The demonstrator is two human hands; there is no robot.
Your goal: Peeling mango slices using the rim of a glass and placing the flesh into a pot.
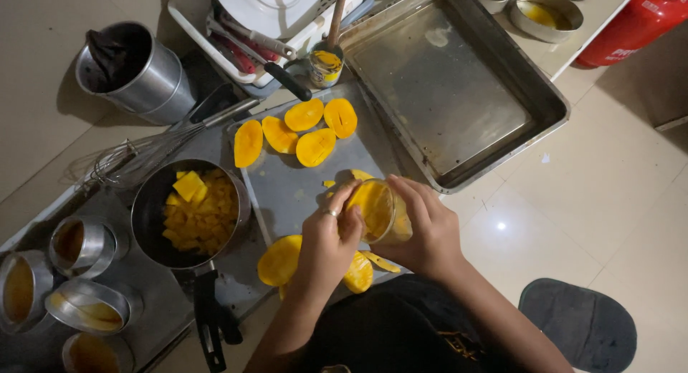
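I'm scooping a mango half [374, 204] against a glass [390, 214], held over the flat tray [287, 190]; my right hand [430, 233] is clamped round the glass, my left hand [328, 240] closed on the mango. Next I judge the flesh must slide off the skin, probably into the glass. Cut halves [304, 129] lie ahead, the pan of cubes [190, 212] to my left, spent skins [281, 260] crowd below

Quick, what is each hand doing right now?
Left hand: closed on a mango piece, pressing it into the glass.
Right hand: closed around the glass.
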